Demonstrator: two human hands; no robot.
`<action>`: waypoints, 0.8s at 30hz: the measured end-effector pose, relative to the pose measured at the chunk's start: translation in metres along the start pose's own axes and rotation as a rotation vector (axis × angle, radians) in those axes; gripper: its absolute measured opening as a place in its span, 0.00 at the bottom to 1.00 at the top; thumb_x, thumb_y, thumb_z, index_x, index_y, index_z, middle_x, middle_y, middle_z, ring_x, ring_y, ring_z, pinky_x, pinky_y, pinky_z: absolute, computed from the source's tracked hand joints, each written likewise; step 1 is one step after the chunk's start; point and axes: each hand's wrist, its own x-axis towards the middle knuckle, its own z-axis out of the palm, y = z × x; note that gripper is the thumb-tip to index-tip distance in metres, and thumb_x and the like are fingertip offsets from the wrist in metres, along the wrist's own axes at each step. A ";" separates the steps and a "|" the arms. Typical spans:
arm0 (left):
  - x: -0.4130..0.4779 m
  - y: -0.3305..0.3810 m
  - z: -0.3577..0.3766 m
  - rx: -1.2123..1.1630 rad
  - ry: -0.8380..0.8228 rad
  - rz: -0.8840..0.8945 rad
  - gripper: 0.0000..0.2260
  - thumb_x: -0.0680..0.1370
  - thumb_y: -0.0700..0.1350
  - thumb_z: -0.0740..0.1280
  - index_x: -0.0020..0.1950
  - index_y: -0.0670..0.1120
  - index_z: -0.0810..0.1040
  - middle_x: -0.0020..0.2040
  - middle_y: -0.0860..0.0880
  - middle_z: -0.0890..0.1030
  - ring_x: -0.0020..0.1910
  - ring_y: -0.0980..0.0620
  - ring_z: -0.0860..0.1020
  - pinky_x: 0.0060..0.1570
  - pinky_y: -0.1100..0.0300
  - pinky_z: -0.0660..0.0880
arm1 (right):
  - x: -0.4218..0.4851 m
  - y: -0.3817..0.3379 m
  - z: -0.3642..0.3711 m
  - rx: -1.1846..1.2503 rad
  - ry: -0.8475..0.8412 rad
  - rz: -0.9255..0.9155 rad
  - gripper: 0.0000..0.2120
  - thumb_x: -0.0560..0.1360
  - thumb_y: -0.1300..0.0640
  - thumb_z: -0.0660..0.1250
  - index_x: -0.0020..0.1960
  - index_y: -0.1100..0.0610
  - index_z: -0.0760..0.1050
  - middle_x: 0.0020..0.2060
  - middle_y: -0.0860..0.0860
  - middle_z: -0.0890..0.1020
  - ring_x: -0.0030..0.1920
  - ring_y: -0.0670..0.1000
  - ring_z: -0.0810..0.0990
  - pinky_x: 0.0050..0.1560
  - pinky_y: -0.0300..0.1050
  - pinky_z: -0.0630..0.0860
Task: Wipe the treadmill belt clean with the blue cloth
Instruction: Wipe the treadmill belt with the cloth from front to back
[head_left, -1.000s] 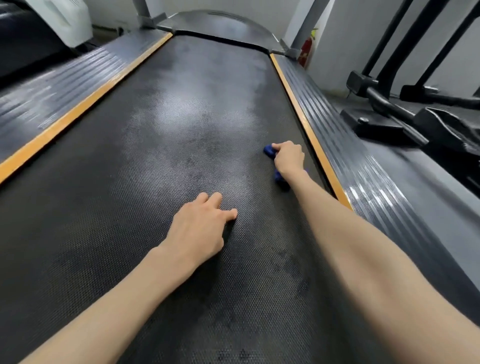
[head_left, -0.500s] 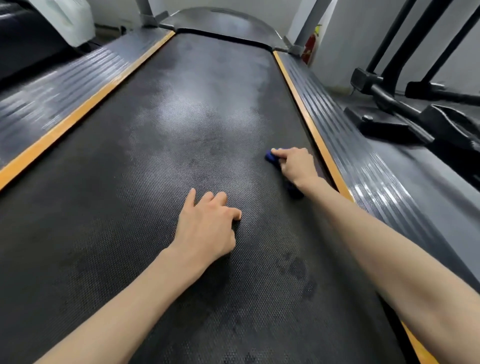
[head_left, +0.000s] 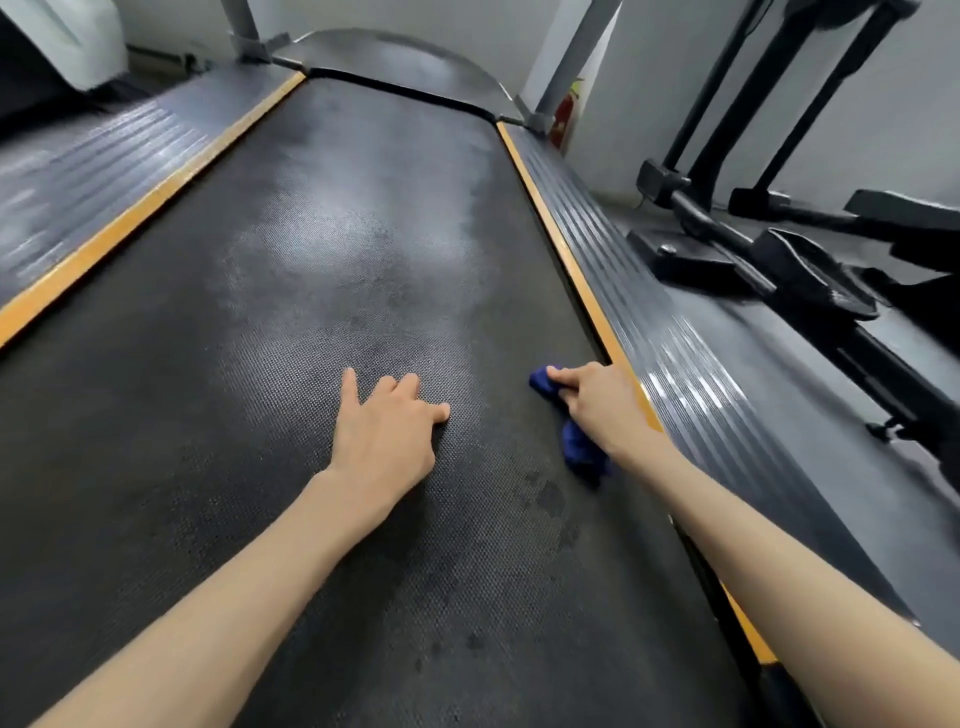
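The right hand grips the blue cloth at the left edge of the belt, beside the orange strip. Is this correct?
No. The head view shows the right hand gripping the blue cloth at the right edge of the belt, beside the orange strip.

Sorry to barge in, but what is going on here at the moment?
A person is bent over the treadmill belt to wipe it. The right hand grips a bunched blue cloth against the belt, close to the orange strip on its right edge. The left hand rests on the middle of the belt, holding nothing. Dark spots show nearer the person.
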 end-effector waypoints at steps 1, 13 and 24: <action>-0.001 0.000 0.001 0.005 0.006 0.006 0.20 0.78 0.45 0.57 0.67 0.62 0.68 0.59 0.51 0.69 0.64 0.50 0.67 0.72 0.40 0.48 | -0.019 0.000 -0.004 -0.041 -0.008 -0.019 0.14 0.79 0.57 0.59 0.63 0.50 0.75 0.51 0.56 0.81 0.50 0.58 0.78 0.48 0.46 0.71; -0.011 0.002 0.000 0.058 0.036 0.059 0.19 0.78 0.44 0.56 0.68 0.56 0.67 0.62 0.49 0.69 0.65 0.48 0.67 0.72 0.40 0.47 | -0.010 -0.001 -0.003 -0.108 0.058 -0.021 0.15 0.78 0.56 0.58 0.62 0.51 0.76 0.53 0.58 0.81 0.54 0.61 0.77 0.53 0.51 0.72; -0.010 -0.001 -0.002 0.015 0.020 0.064 0.19 0.78 0.44 0.57 0.68 0.57 0.69 0.62 0.50 0.70 0.65 0.49 0.68 0.72 0.41 0.50 | -0.031 -0.001 -0.001 -0.050 0.113 0.004 0.13 0.78 0.54 0.60 0.60 0.47 0.77 0.52 0.56 0.82 0.51 0.58 0.79 0.50 0.49 0.74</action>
